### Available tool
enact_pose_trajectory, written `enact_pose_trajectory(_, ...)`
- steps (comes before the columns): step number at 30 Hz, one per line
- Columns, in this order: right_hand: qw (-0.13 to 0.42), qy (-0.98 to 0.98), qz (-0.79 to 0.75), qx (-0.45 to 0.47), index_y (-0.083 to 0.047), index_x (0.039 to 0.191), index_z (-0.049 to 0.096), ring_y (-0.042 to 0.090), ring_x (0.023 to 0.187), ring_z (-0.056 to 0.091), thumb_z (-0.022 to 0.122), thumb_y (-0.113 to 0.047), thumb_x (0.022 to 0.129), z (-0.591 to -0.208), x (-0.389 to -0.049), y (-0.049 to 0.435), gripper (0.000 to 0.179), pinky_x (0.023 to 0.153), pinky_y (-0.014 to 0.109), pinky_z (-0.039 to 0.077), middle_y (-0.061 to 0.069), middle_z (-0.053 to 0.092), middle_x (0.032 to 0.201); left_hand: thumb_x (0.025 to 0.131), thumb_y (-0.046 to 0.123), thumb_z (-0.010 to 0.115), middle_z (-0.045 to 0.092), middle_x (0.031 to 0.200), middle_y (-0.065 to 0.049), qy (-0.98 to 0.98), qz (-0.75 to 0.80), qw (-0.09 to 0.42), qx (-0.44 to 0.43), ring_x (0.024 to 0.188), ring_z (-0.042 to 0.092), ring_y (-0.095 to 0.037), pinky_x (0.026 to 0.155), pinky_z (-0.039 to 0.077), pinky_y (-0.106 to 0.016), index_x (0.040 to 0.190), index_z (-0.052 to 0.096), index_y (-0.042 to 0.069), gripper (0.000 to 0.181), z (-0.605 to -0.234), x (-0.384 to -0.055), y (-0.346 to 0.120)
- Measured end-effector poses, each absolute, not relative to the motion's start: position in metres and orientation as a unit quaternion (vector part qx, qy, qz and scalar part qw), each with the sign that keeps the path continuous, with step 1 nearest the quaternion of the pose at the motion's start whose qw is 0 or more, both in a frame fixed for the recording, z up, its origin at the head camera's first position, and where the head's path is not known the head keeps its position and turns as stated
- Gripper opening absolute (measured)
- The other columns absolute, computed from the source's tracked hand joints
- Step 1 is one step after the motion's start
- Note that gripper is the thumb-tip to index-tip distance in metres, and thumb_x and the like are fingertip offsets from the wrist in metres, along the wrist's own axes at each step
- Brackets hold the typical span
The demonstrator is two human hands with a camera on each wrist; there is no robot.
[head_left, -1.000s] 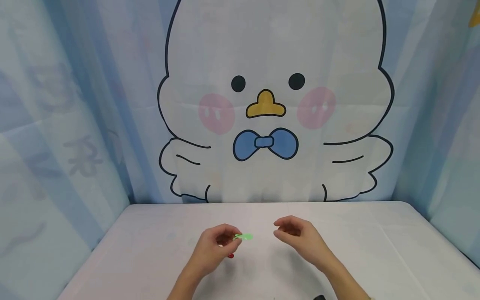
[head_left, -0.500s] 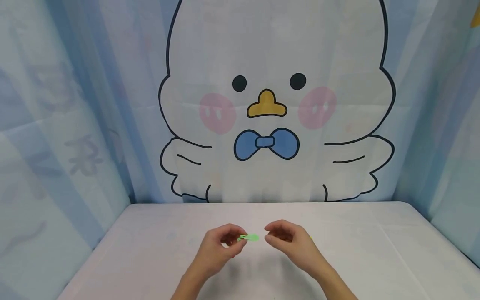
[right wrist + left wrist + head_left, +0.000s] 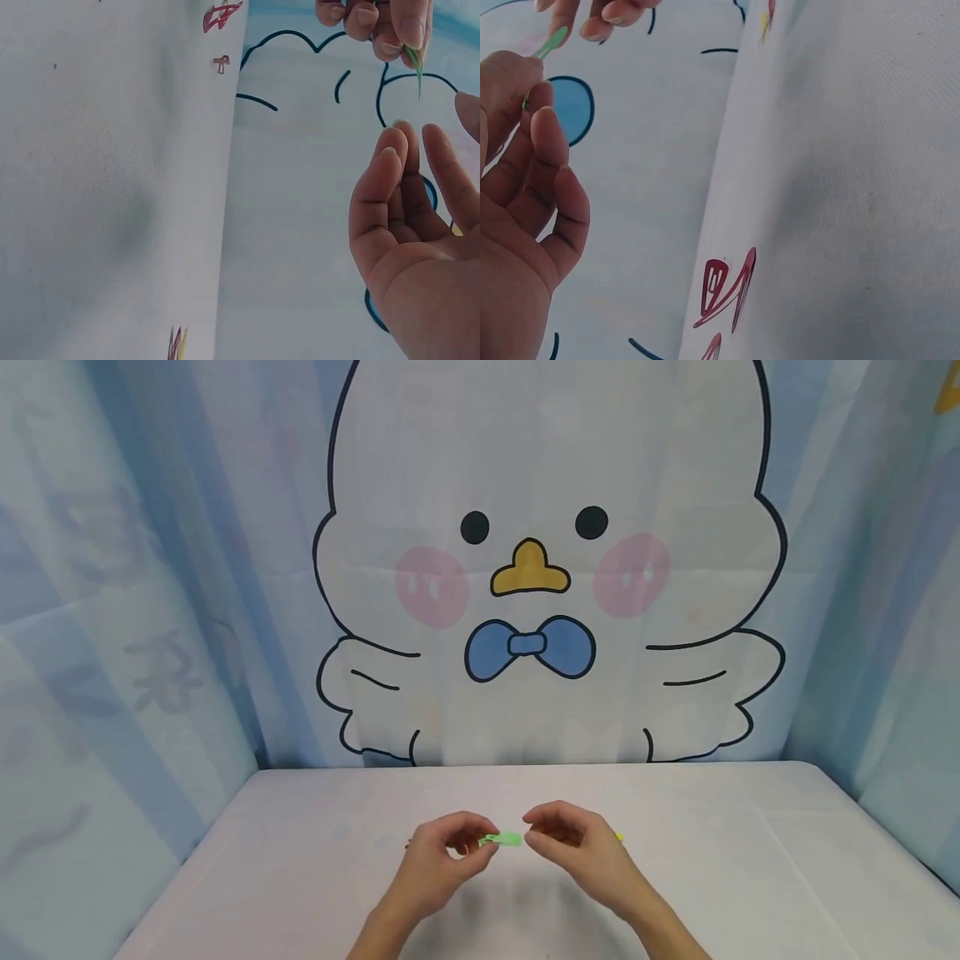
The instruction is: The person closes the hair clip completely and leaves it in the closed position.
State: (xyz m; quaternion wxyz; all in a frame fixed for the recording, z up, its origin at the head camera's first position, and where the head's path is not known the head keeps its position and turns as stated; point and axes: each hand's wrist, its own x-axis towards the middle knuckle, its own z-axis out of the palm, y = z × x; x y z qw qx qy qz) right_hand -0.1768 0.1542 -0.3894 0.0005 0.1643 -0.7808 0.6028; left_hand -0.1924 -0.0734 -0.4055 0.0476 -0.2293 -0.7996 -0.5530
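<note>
A small green snap hair clip (image 3: 510, 838) is pinched between the thumb and index finger of my left hand (image 3: 438, 864), above the table. Its broad end points right, toward my right hand (image 3: 592, 856). That hand holds nothing; its thumb and fingers are apart, with the fingertips close to the clip's free end. The right wrist view shows the green clip (image 3: 413, 60) edge-on, thin and pointed. In the left wrist view, the same clip (image 3: 551, 43) overlaps a right fingertip.
Several red snap clips (image 3: 714, 285) lie on the white table (image 3: 300, 860) left of my hands. Yellow and purple clips (image 3: 178, 345) lie to the right, mostly hidden behind my right hand in the head view. A curtain (image 3: 525, 718) with a cartoon bird hangs behind the table.
Both hands have moved toward each other: the left one rightward with the green clip, the right one leftward. The gap between clip and right fingertips has narrowed.
</note>
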Motion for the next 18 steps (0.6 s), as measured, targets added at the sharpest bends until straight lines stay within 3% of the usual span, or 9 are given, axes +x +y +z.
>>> enact_pose_trajectory(18,-0.003,-0.771,0.612,0.177,-0.002,0.117,0.067,0.019,0.088,0.063,0.071,-0.018,0.096,-0.3869,-0.1741,0.1487,0.028,0.077,0.028,0.052,0.009,0.066,0.101,0.089,0.011,0.077,0.065,0.085,0.008,-0.788,-0.56,0.041,-0.251,0.075,0.058,-0.011,0.072,0.048,-0.027,0.101,0.074,0.013,0.012,-0.4076,-0.1916,-0.0707)
